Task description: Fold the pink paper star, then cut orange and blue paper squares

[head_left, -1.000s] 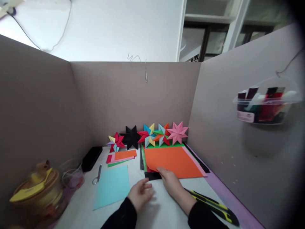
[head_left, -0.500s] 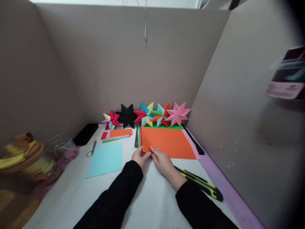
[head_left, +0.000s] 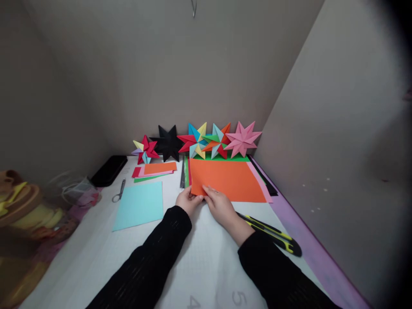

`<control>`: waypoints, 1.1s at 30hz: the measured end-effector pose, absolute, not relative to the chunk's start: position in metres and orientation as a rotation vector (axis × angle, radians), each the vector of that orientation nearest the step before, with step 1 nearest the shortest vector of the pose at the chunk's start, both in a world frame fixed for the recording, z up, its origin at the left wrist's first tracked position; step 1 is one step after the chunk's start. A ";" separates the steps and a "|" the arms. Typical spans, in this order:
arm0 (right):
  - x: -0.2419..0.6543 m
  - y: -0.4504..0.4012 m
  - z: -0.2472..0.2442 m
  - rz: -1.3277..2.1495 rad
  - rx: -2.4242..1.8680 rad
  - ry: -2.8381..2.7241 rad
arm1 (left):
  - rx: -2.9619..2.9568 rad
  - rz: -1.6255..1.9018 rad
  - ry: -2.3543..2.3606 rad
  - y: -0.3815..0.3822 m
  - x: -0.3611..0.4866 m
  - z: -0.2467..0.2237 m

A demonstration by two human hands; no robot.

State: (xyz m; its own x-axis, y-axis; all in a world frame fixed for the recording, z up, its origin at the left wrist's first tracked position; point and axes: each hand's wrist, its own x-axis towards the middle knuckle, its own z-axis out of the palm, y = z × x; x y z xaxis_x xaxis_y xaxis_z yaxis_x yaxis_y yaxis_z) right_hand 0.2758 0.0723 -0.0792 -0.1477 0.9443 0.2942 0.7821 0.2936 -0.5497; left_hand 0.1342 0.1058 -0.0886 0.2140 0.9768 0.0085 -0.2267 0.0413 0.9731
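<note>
A large orange sheet [head_left: 231, 180] tops a stack of coloured paper, with pink, green and black edges showing. My left hand [head_left: 189, 201] pinches the sheet's near left corner, which is slightly raised. Beside it, my right hand [head_left: 219, 206] has its fingertips on the same near edge, thumb and fingers together. A light blue sheet [head_left: 140, 206] lies left of my hands. Behind it are smaller orange, pink, red and green strips [head_left: 160, 168]. A yellow and black cutter [head_left: 273, 234] rests by my right forearm.
Folded paper stars, among them a black one [head_left: 169, 143] and a pink one [head_left: 243, 139], lean on the back wall. Small scissors [head_left: 119, 192], a black phone-like object [head_left: 109, 170] and a blurred brown pot-like object [head_left: 19, 201] are at the left.
The camera view has tilted down, so the table sits higher in the picture and more of its near part shows. Both hands stay at the orange sheet's corner.
</note>
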 end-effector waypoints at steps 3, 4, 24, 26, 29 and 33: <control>0.276 0.072 -0.080 0.353 -1.547 -1.971 | 1.124 1.146 0.892 0.105 0.134 -0.088; 0.276 0.072 -0.080 0.354 -1.547 -1.971 | 1.124 1.143 0.893 0.105 0.134 -0.087; 0.276 0.074 -0.081 0.311 -1.524 -1.972 | 1.153 1.104 0.931 0.103 0.132 -0.078; 0.276 0.074 -0.082 0.308 -1.520 -1.971 | 1.154 1.110 0.940 0.103 0.132 -0.078; 0.277 0.074 -0.082 0.304 -1.518 -1.968 | 1.151 1.112 0.944 0.103 0.132 -0.078; 0.277 0.074 -0.083 0.304 -1.513 -1.962 | 1.153 1.104 0.944 0.103 0.133 -0.078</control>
State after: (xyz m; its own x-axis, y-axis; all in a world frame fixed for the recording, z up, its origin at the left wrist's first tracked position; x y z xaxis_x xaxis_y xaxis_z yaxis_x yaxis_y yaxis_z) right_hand 0.2768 0.0745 -0.0831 -0.1380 0.9303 0.3398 0.7836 0.3124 -0.5370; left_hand 0.1326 0.1027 -0.0776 0.2150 0.9765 -0.0148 -0.1665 0.0516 0.9847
